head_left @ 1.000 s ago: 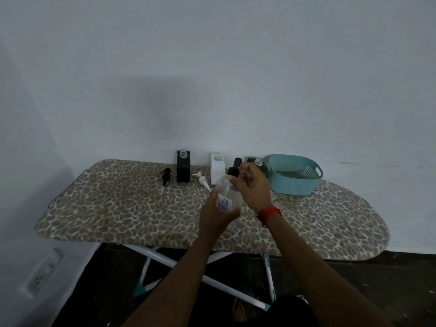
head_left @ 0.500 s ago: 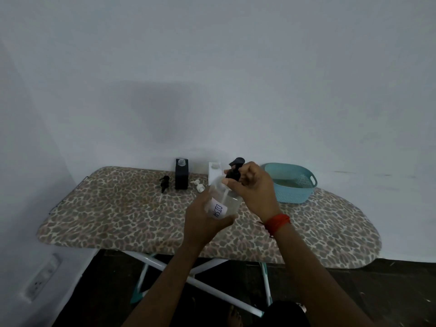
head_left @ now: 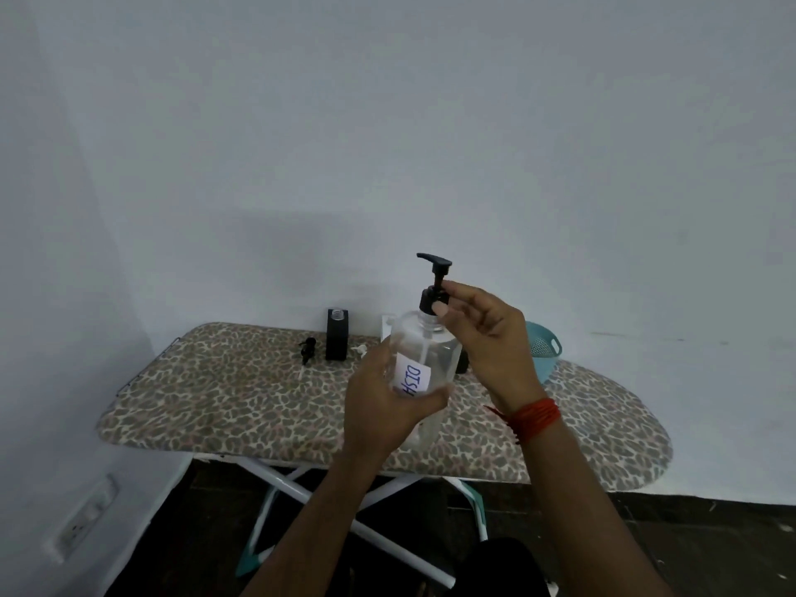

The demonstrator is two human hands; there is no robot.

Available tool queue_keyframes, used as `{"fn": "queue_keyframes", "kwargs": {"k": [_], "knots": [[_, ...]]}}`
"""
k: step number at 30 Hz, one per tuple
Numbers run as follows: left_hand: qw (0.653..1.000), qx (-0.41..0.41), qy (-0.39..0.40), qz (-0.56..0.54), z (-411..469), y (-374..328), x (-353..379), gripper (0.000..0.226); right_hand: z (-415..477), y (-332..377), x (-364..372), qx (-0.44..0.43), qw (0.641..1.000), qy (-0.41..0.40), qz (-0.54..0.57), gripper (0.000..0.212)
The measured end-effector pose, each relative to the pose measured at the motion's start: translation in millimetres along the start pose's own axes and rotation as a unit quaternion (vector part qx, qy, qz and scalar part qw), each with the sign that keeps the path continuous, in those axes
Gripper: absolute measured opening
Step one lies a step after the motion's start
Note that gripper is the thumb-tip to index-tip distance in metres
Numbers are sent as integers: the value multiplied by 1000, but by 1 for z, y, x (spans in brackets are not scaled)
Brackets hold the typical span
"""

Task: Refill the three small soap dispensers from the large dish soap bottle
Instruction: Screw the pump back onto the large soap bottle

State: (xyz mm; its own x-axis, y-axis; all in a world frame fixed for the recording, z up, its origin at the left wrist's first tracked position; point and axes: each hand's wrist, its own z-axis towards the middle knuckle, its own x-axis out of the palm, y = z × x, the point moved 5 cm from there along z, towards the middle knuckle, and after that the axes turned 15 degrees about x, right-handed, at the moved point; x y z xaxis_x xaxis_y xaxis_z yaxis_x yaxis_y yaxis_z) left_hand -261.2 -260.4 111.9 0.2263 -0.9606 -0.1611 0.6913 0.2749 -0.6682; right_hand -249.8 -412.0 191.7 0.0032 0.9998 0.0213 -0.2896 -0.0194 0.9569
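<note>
I hold the large clear dish soap bottle [head_left: 435,355], labelled "DISH", up in front of me. My left hand [head_left: 383,407] grips its body from below. My right hand [head_left: 482,338] pinches the collar of its black pump head [head_left: 434,290] with thumb and fingers. On the board behind stands a black dispenser [head_left: 337,340] with an open neck. A white dispenser [head_left: 386,327] is mostly hidden behind the bottle. A dark one [head_left: 461,364] peeks out beside my right hand. A black pump [head_left: 306,349] and a white pump [head_left: 360,349] lie loose on the board.
A leopard-print ironing board [head_left: 224,402] stands against a white wall. A teal basket [head_left: 545,349] sits at its back right, partly behind my right wrist. A wall socket [head_left: 82,523] is low on the left. The floor is dark.
The bottle has risen higher in front of me and turned more upright. My right hand has shifted to the pump's collar, and the pump head now sticks up above my fingers.
</note>
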Motion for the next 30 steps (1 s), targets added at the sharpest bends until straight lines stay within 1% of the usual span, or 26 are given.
{"fn": "queue_keyframes", "kwargs": {"k": [2,4,6,7,9,11,12,13,14,16,18,20,21,22,23,25,26,28,30], "knots": [[1000,7,5,25,-3,-7,-1,62,-3,9,1,-1,998,-43,-37,31],[998,5,10,59,-6,-14,-1,65,-7,16,1,-4,991,-93,-92,39],[997,-6,10,73,-10,-18,1,69,-9,20,0,6,987,-114,-113,49],[997,-12,9,71,-11,-18,1,67,-9,19,-1,19,988,-107,-109,52],[998,-20,2,55,-11,-18,-1,60,-6,16,-3,45,996,-48,-58,54],[999,-25,3,38,-9,-15,-4,61,-5,14,-2,59,997,46,7,46],[999,-32,8,34,-9,-12,-5,64,-5,14,-1,59,995,80,21,42],[999,-39,11,32,-8,-10,-5,69,-5,15,-1,55,993,99,24,40],[998,-45,12,30,-6,-8,-5,75,-4,15,-1,46,994,98,14,39],[998,-41,9,42,-3,-8,-5,83,1,18,1,26,999,39,-26,37],[996,-26,8,89,1,-12,-4,92,5,21,4,16,997,-37,-62,35],[992,-19,2,128,6,-17,-4,100,9,23,9,6,994,-76,-76,39],[990,-18,-2,137,8,-17,-5,99,11,21,12,12,993,-79,-82,42],[990,-21,-6,138,10,-16,-6,96,13,19,13,23,995,-66,-74,46],[991,-29,-10,127,12,-13,-8,90,16,18,13,37,998,-31,-46,50],[997,-46,-14,65,15,-5,-14,74,21,18,14,54,996,77,2,50],[998,-51,-7,36,17,-2,-16,68,22,21,13,50,992,115,-4,48],[999,-52,16,4,18,4,-19,64,24,23,13,41,988,148,-31,48],[999,-45,12,-6,19,5,-19,66,26,26,17,37,986,156,-41,43]]}}
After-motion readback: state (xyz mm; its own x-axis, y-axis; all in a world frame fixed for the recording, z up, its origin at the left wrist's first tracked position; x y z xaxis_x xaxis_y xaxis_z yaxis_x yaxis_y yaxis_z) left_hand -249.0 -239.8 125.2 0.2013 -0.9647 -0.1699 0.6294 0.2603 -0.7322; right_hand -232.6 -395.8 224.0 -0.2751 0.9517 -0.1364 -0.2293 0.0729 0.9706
